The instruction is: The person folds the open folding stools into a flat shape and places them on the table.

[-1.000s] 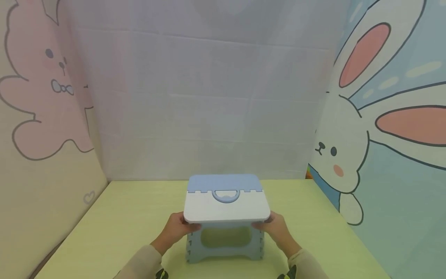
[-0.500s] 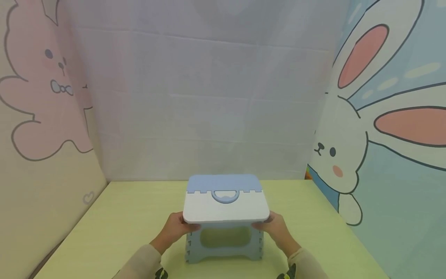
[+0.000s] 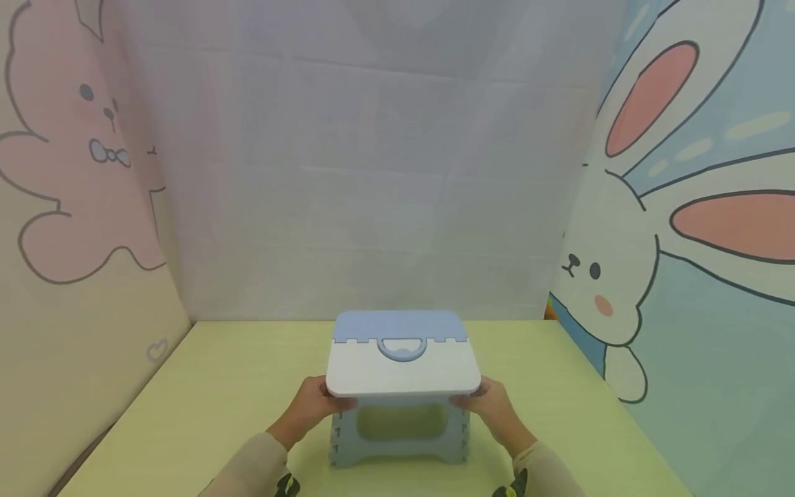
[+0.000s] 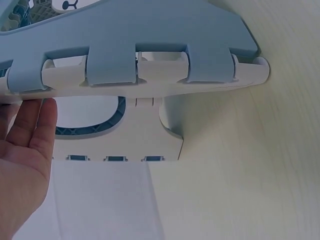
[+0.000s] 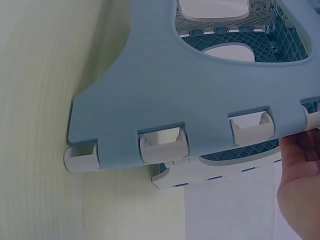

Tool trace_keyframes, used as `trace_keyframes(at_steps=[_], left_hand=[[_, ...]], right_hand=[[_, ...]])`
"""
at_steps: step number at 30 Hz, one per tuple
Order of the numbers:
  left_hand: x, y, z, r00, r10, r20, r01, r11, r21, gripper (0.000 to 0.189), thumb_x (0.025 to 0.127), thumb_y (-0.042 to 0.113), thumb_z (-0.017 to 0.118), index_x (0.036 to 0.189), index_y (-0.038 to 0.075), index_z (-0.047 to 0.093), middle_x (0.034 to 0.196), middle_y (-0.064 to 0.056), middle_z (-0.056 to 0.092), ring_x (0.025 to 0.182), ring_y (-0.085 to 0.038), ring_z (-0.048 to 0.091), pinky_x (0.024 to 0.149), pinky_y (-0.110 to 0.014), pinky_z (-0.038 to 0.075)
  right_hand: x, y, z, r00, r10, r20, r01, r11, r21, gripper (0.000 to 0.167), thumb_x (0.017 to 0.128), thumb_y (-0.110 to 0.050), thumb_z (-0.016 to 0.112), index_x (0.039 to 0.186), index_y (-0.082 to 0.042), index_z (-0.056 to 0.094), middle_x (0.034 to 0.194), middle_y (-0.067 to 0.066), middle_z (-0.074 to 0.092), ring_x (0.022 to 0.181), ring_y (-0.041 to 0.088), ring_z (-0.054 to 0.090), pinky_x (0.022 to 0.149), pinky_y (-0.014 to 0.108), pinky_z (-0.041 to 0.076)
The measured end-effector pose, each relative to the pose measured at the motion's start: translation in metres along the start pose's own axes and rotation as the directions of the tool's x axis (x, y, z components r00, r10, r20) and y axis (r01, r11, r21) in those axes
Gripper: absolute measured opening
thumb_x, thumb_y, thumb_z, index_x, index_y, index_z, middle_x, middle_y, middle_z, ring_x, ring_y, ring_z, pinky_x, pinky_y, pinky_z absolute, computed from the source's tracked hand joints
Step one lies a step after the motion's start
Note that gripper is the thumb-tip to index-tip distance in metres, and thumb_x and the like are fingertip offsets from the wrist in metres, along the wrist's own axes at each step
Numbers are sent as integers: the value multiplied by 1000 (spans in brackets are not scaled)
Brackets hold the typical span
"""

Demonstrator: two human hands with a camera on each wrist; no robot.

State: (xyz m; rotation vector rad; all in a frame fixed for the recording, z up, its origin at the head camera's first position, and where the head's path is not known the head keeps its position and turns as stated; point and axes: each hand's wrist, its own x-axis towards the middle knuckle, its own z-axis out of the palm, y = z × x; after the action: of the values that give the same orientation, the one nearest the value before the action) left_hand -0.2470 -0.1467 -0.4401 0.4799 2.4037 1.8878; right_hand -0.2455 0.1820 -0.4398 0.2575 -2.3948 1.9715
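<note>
A folding step stool [image 3: 404, 376] stands unfolded and upright on the table, its top half blue and half white with a blue carrying handle [image 3: 402, 353]. My left hand [image 3: 309, 408] grips the stool under the left front corner of its top, the thumb lying along the front face. On the opposite corner my right hand [image 3: 495, 410] holds it the same way. In the left wrist view, fingers [image 4: 37, 122] reach up under the top beside the hinged blue side panel [image 4: 160, 30]. The right wrist view has fingers [image 5: 295, 150] against the other side; their tips are partly hidden.
The pale yellow-green table [image 3: 248, 366] extends around the stool. A white cloth backdrop [image 3: 373, 172] hangs behind it. Panels with a pink bunny [image 3: 81, 172] and a white rabbit [image 3: 611, 255] stand to the left and right.
</note>
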Motion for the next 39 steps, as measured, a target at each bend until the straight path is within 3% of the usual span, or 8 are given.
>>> trace_keyframes(at_steps=[12,19,27,39], left_hand=[[0,-1,-4,999,-19,39,20,1000,-20,40,77,3,76,109,-16,61,103,-23,68,89,-17,64,80,-40,54],[1,-3,-6,997,-25,66,26,999,-23,40,78,2,75,110,-17,60,104,-23,68,89,-18,64,79,-39,54],[2,0,-7,997,11,82,-9,1000,-23,41,79,3,75,111,-17,60,105,-25,67,90,-18,64,79,-38,55],[4,-3,-8,994,46,96,-44,999,-17,39,76,2,76,106,-18,61,101,-26,68,89,-19,65,79,-37,54]], right_hand=[[1,2,-5,995,-26,93,25,1000,7,50,78,-5,71,121,15,54,116,25,63,108,35,60,93,48,47],[1,0,-6,989,-32,141,38,998,-39,48,77,-5,72,117,17,56,112,26,64,102,31,62,91,47,49],[3,1,-9,988,-30,152,36,999,-37,48,79,-5,73,118,17,55,113,25,64,101,28,63,90,46,49],[5,0,-7,994,-9,108,20,995,-101,47,74,-4,76,113,16,58,110,27,64,103,40,61,90,51,49]])
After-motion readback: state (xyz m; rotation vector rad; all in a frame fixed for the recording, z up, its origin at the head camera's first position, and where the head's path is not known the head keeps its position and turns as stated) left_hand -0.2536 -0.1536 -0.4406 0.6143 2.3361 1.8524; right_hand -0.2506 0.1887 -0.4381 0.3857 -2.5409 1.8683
